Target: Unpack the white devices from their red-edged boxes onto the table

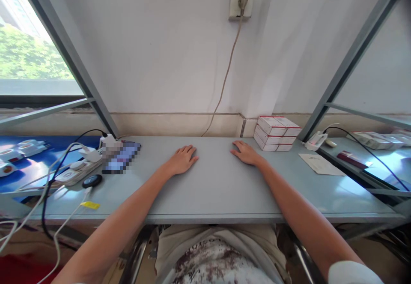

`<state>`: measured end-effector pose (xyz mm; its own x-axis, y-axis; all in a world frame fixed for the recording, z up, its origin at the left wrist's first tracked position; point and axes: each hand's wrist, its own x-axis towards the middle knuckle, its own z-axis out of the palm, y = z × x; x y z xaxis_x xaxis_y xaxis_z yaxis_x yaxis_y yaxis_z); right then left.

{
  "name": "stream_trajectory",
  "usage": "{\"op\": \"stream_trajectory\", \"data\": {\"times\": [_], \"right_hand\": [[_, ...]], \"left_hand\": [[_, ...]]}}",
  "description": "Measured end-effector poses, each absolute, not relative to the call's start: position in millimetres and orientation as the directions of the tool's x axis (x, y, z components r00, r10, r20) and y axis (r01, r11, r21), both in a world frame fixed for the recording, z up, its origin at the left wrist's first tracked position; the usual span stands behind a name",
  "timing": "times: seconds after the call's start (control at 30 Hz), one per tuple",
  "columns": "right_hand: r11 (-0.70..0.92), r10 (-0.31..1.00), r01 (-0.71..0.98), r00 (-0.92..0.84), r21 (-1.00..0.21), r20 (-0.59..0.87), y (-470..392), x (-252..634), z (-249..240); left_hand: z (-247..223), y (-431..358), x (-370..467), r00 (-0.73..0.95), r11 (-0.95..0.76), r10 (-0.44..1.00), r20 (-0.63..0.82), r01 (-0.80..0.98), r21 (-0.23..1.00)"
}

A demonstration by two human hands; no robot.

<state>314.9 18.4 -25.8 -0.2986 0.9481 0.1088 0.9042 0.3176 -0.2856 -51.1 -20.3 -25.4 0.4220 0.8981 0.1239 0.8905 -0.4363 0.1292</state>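
My left hand [182,159] lies palm down on the grey table [212,189], left of its middle, with its fingers a little spread and nothing in it. To the right, my right hand [245,152] also rests flat on the tabletop, thumb apart from the fingers, holding nothing. A stack of white boxes with red edges [276,134] stands just beyond my right hand, not touching it. Left of my left hand, with a gap between, is a phone-like device [122,157], its surface pixelated.
A power strip [78,170] with plugs and cables, a round black object [92,181] and a yellow tag [90,205] are at the left. At the right lie a paper sheet [321,164] and a white plug [316,140]. Metal frame posts rise on both sides.
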Motion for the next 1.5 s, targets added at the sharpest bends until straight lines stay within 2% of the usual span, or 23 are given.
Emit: {"op": "stream_trajectory", "data": {"times": [0.77, 1.5], "right_hand": [[0.338, 0.941, 0.893, -0.315, -0.298, 0.124, 20.3, 316.7, -28.1], [0.334, 0.942, 0.898, -0.312, -0.288, 0.121, 18.8, 315.5, -26.2]], "left_hand": [[-20.8, -22.8, -48.3, 0.424, -0.433, 0.900, 0.098, 0.897, 0.094], [-23.7, -20.8, -50.6, 0.434, -0.447, 0.892, 0.122, 0.887, 0.116]]}}
